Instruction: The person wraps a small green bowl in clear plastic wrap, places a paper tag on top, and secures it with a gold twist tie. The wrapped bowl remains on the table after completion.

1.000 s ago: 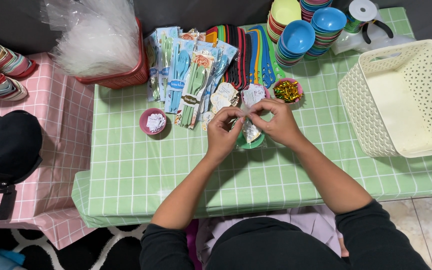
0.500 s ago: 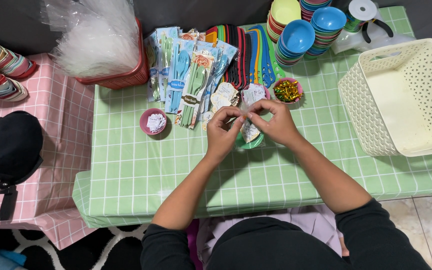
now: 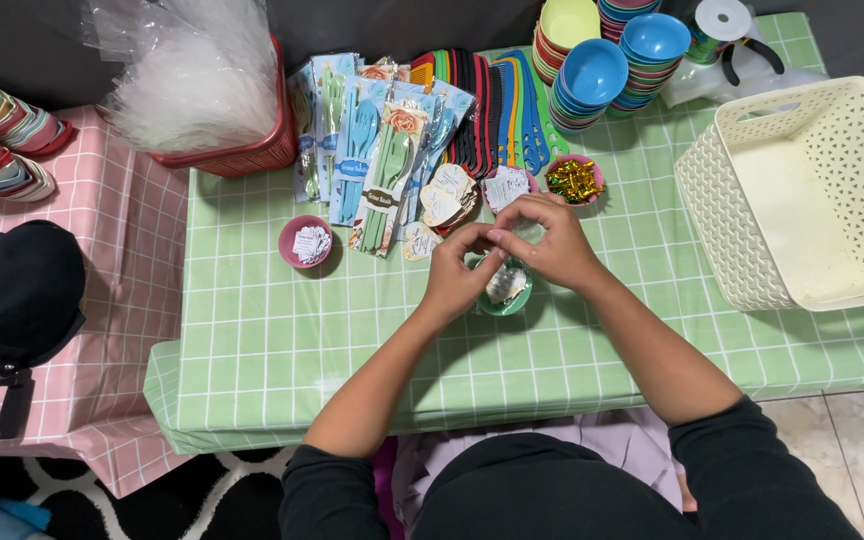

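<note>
Your left hand (image 3: 457,278) and right hand (image 3: 544,240) are meeting over a green bowl (image 3: 505,290) near the middle of the green checked cloth (image 3: 252,340). Fingertips of both hands are pressing together in a pinch on something small and clear, perhaps a wrapper; it is too small to tell exactly. The bowl is sitting on the cloth directly under your hands, partly hidden by them. It is small, round and glossy green, and it is holding a pale, crinkled, see-through item (image 3: 504,283).

Just beyond your hands, cutlery packs (image 3: 377,150) are lying fanned out, with combs (image 3: 492,100) behind them. A pink bowl (image 3: 304,242) with white bits is sitting to your left, well apart from the green one. Another pink bowl (image 3: 574,180) with gold pieces is sitting just past your right hand. A cream basket (image 3: 802,190) is standing at the right edge.
</note>
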